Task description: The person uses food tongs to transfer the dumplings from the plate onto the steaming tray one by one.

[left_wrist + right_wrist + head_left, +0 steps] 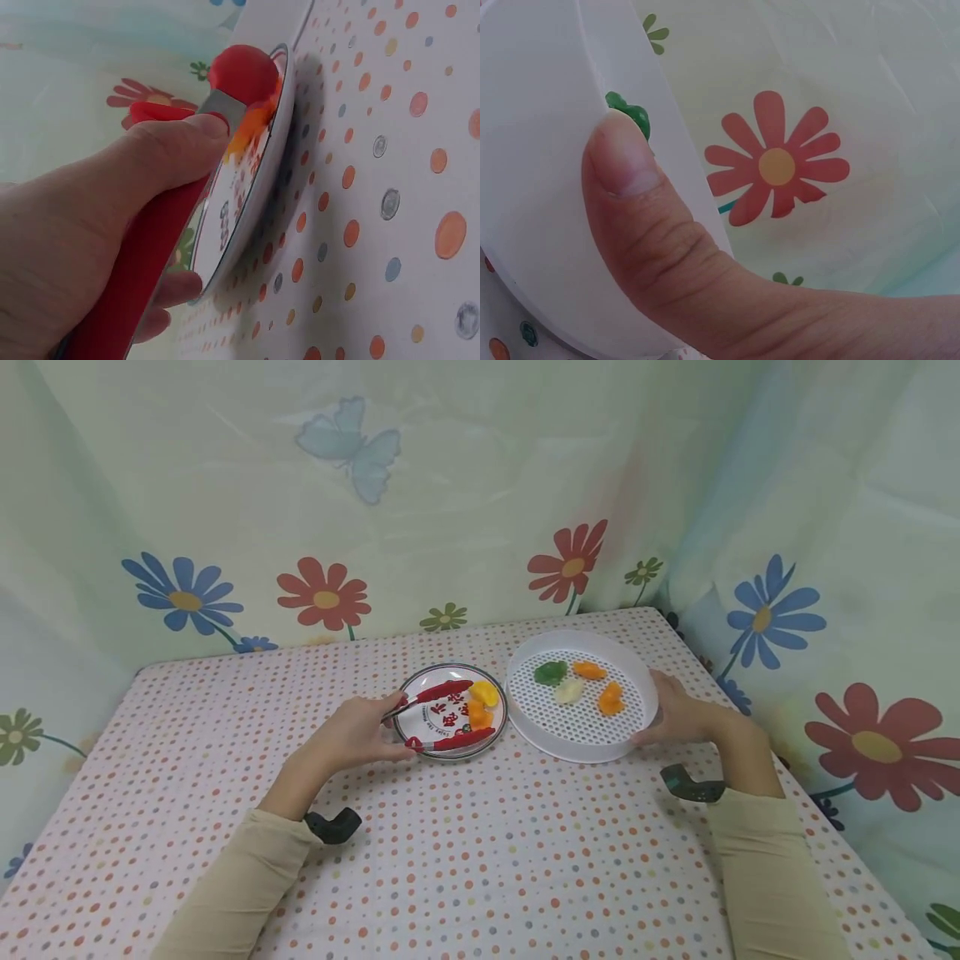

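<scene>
In the head view my left hand point(352, 732) holds a pair of red-tipped tongs point(457, 741), thumb on one arm and fingers on the other. Their arms are spread over a white plate point(415, 718) with red lettering. Between the red tips lie a yellow piece point(484, 693) and an orange piece point(480, 716), dumpling-like in shape. My right hand point(678, 710) grips the right wall of a round white steamer basket point(573, 752), its thumb point(641, 187) over the side. Inside lie a green piece point(551, 673), a white one point(569, 691) and two orange ones point(611, 699).
Plate and basket stand side by side, edges close together, on a table with a dotted cloth point(450, 860). A flowered curtain point(465, 527) hangs along the back and both sides. Dark wrist mounts point(333, 827) sit below both hands.
</scene>
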A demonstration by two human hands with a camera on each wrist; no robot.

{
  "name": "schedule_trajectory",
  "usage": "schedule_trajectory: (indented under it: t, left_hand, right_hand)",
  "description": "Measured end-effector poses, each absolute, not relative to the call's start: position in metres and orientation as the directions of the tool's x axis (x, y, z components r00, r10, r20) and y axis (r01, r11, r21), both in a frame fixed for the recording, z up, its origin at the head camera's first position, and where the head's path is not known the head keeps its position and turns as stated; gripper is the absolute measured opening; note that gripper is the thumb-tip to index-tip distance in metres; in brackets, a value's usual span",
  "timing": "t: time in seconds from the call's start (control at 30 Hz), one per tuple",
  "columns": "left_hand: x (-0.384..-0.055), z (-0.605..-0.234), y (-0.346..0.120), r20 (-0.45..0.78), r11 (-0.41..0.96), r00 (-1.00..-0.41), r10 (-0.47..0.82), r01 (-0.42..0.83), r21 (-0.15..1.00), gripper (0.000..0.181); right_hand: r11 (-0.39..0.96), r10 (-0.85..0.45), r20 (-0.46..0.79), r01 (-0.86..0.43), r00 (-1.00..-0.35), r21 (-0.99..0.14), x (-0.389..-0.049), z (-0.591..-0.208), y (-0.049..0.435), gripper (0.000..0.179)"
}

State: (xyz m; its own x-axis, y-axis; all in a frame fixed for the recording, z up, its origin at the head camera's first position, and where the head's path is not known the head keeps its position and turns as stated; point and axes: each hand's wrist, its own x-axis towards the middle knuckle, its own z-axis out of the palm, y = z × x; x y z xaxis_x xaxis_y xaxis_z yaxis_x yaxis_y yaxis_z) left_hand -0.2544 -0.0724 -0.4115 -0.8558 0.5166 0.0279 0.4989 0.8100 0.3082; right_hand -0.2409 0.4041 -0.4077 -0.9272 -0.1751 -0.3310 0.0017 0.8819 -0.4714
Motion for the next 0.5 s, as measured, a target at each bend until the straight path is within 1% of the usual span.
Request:
schedule_trajectory:
  t: [0.13,0.33,0.5]
  left_hand:
    - [-0.2559,-0.4117,-0.0726,-0.024,0.811,-0.848,0.529,0.497,0.309,0.095]
    - [-0.2586,-0.4114,-0.0702,-0.090,0.804,-0.845,0.527,0.462,0.374,0.087]
    - [-0.2616,-0.4119,-0.0688,-0.126,0.804,-0.846,0.518,0.431,0.409,0.085]
  right_hand:
    - [0.875,-0.195,-0.321,-0.017,-0.927,-0.483,-0.2395,-0.4071,0.4024,0.127]
    - [0.887,-0.168,-0.329,0.003,-0.929,-0.461,-0.2397,-0.4066,0.4029,0.127]
    - [0.886,-0.156,-0.339,0.020,-0.928,-0.463,-0.2402,-0.4063,0.4022,0.129]
